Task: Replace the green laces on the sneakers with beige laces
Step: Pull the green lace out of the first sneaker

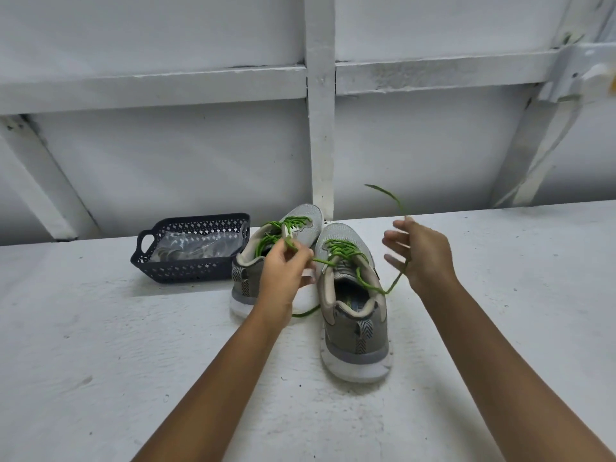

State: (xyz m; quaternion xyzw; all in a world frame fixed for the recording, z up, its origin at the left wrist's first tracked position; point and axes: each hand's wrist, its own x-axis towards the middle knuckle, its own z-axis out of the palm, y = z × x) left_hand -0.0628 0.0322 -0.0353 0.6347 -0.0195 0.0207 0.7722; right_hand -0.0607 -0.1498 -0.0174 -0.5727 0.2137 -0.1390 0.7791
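Left hand (pixel 283 275), right hand (pixel 424 256) hold one lace (pixel 336 259) over two sneakers (pixel 355 316).

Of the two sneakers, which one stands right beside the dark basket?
The left sneaker, set farther back; its side is next to the basket. The right sneaker stands nearer the camera, away from it.

White painted wall (pixel 166 38) with crossing white beams (pixel 319 111) behind a rough white surface (pixel 100 345), soft even light

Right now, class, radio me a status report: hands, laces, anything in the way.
Left hand pinching one end of green lace, right hand gripping the other. Lace untied, not yet out of nearer sneaker. Nothing blocking; basket alongside.
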